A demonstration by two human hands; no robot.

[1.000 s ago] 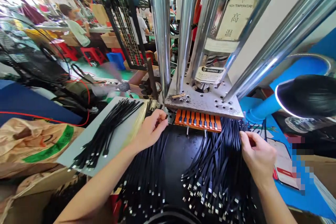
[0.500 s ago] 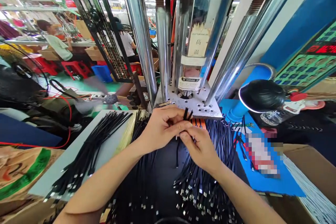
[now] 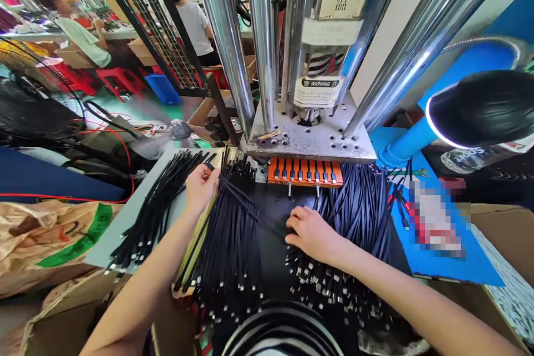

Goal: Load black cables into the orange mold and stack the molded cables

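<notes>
A: Surface? Clock centred on the bare patch mid-table.
B: Black worktop (image 3: 271, 272). Heap of black cables with silver plugs (image 3: 359, 206) from 2 to 4, matching row of black cables (image 3: 231, 233) from 8 to 11. Pale grey flat board (image 3: 117, 228) between 9 and 10, black cable bundle (image 3: 156, 203) on it. Bright blue tabletop (image 3: 459, 270) at 3.
A: Room?
B: Holed steel press plate (image 3: 321, 147) at 1, orange rectangular block (image 3: 305, 172) below it, black cable ends lined up on that. Black-shaded lamp (image 3: 479, 108) at 2. Fan with blurred blades (image 3: 181, 130) between 10 and 11; red plastic stools (image 3: 120, 80) and two people (image 3: 194, 30) beyond.
A: Hands vs cables?
B: Left hand (image 3: 200, 189) at 10, fingertips pinched on a few flat black cables (image 3: 240, 194), which trail to its 4 o'clock across the row. Right hand (image 3: 315, 236) between 2 and 3, fingers curled, at the heap's edge, near the blurred trailing ends. Can't tell if it grips anything.
</notes>
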